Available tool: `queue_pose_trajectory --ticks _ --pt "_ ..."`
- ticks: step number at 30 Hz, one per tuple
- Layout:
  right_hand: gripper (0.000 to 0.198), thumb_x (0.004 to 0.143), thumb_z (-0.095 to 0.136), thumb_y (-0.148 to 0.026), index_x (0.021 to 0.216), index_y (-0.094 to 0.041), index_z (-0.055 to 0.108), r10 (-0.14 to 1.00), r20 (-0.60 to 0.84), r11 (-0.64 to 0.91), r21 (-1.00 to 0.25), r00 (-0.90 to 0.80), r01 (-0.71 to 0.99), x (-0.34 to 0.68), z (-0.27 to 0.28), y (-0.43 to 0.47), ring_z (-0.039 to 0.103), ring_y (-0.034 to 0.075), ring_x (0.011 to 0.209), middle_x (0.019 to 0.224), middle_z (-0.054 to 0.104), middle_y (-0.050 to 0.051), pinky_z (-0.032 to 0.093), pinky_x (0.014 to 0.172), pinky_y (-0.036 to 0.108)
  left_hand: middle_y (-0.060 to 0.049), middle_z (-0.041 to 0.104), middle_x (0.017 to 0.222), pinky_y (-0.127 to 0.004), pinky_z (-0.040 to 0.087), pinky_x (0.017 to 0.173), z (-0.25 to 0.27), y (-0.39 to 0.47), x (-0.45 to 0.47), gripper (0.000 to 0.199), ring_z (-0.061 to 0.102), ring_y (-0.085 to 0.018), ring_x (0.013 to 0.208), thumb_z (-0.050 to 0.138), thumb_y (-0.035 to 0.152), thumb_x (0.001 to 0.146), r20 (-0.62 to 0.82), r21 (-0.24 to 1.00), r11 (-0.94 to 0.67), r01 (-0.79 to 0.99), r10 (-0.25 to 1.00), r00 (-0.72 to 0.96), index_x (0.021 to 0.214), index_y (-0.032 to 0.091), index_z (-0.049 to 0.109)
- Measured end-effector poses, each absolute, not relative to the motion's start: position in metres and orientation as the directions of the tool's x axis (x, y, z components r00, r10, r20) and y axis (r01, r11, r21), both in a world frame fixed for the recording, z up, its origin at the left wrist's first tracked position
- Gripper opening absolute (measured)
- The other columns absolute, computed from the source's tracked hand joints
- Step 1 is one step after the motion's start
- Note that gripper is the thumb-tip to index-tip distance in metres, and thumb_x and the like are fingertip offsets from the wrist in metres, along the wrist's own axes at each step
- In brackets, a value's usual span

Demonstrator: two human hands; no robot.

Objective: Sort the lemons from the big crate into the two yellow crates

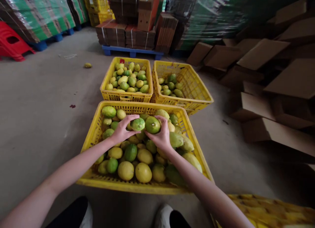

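Note:
My left hand (121, 131) is closed on a green, ridged lemon (137, 124), thumb below and fingers above it. Close beside it, my right hand (162, 136) grips a rounder yellow-green lemon (152, 125) whose stem end faces me. Both hands are above the front yellow plastic crate (145, 188), which holds many lemons in greens and yellows. Among them are a dark green lemon (130, 152) and a yellow lemon (143, 173) near the front wall. Longer pale green fruits (176, 140) lie along the right side, partly hidden by my right forearm.
Behind stand a full yellow crate (126, 96) and a partly filled one (197, 80). Open cardboard boxes (258, 105) crowd the right. A loose fruit (87, 65) and a red stool (12, 41) are at left. Flattened cartons sit on a blue pallet (133, 52).

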State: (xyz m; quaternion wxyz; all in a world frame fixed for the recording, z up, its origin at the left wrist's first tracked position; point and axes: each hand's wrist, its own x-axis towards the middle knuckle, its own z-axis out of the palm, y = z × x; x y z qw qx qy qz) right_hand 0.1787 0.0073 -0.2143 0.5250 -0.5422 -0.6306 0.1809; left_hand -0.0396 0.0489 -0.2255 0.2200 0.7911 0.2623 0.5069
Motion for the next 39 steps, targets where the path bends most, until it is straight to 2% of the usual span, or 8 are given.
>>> queue_pose_trajectory --ticks 6,11,15,19,24,30,35,39 --pt "0.061 0.067 0.088 -0.033 0.115 -0.037 0.052 0.911 0.38 0.293 -0.87 0.162 0.395 0.18 -0.196 0.002 0.061 0.036 0.123 0.123 0.065 0.005 0.046 0.117 0.064 -0.01 0.073 0.131 -0.047 0.05 0.117 -0.219 0.043 -0.036 0.057 0.067 -0.029 0.128 0.091 0.046 0.079 0.476 0.819 -0.548 0.169 0.815 0.331 0.127 0.026 0.069" --pt "0.064 0.054 0.094 -0.046 0.104 -0.028 0.059 0.994 0.033 0.026 -0.997 0.1 0.074 0.182 -0.181 -0.005 0.069 0.029 0.099 0.1 0.069 0.001 0.061 0.093 0.05 -0.008 0.074 0.108 -0.042 0.059 0.096 -0.219 0.044 -0.033 0.068 0.07 -0.029 0.108 0.098 0.062 0.056 0.013 0.995 0.01 -0.095 0.971 0.238 0.104 0.02 0.073" --pt "0.058 0.069 0.081 -0.068 0.105 -0.028 0.061 0.943 -0.325 -0.333 -0.901 -0.079 -0.277 0.178 -0.176 -0.007 0.069 0.024 0.069 0.085 0.072 0.001 0.057 0.05 0.035 -0.004 0.074 0.088 -0.036 0.06 0.078 -0.224 0.05 -0.033 0.06 0.072 -0.024 0.09 0.088 0.074 0.066 -0.371 0.831 0.497 -0.249 0.83 0.416 0.091 0.021 0.071" --pt "0.063 0.065 0.075 -0.08 0.089 -0.024 0.066 0.832 -0.488 -0.555 -0.727 -0.266 -0.403 0.182 -0.178 0.004 0.06 0.019 0.048 0.066 0.069 0.002 0.041 0.033 0.027 -0.006 0.076 0.087 -0.033 0.059 0.071 -0.222 0.051 -0.031 0.053 0.07 -0.018 0.075 0.078 0.073 0.081 -0.503 0.702 0.673 -0.234 0.701 0.506 0.089 0.021 0.072" --pt "0.06 0.067 0.077 -0.078 0.091 -0.023 0.068 0.837 -0.463 -0.547 -0.696 -0.292 -0.464 0.188 -0.186 0.013 0.063 0.019 0.05 0.065 0.071 0.003 0.044 0.033 0.025 -0.003 0.074 0.082 -0.032 0.059 0.073 -0.221 0.049 -0.029 0.043 0.069 -0.016 0.071 0.081 0.063 0.084 -0.534 0.618 0.732 -0.288 0.659 0.529 0.092 0.021 0.072" --pt "0.055 0.07 0.077 -0.074 0.085 -0.022 0.067 0.836 -0.45 -0.547 -0.711 -0.313 -0.441 0.187 -0.192 0.012 0.068 0.022 0.053 0.062 0.07 0.004 0.049 0.036 0.029 -0.003 0.077 0.093 -0.039 0.059 0.087 -0.221 0.051 -0.034 0.042 0.073 -0.022 0.086 0.083 0.06 0.082 -0.474 0.67 0.679 -0.301 0.702 0.532 0.097 0.022 0.071" --pt "0.053 0.071 0.078 -0.068 0.099 -0.025 0.065 0.906 -0.41 -0.412 -0.792 -0.107 -0.45 0.179 -0.191 0.011 0.074 0.028 0.075 0.077 0.073 0.003 0.056 0.047 0.034 -0.003 0.076 0.119 -0.044 0.059 0.097 -0.212 0.048 -0.035 0.045 0.073 -0.023 0.104 0.086 0.042 0.076 -0.313 0.741 0.56 -0.372 0.777 0.547 0.116 0.029 0.07" --pt "0.055 0.067 0.086 -0.058 0.104 -0.028 0.059 0.956 -0.278 -0.223 -0.894 0.09 -0.387 0.174 -0.193 0.008 0.072 0.025 0.09 0.092 0.072 0.0 0.063 0.075 0.039 -0.003 0.072 0.132 -0.047 0.056 0.102 -0.202 0.048 -0.035 0.06 0.07 -0.023 0.112 0.076 0.029 0.071 -0.224 0.823 0.44 -0.358 0.832 0.507 0.13 0.033 0.066"
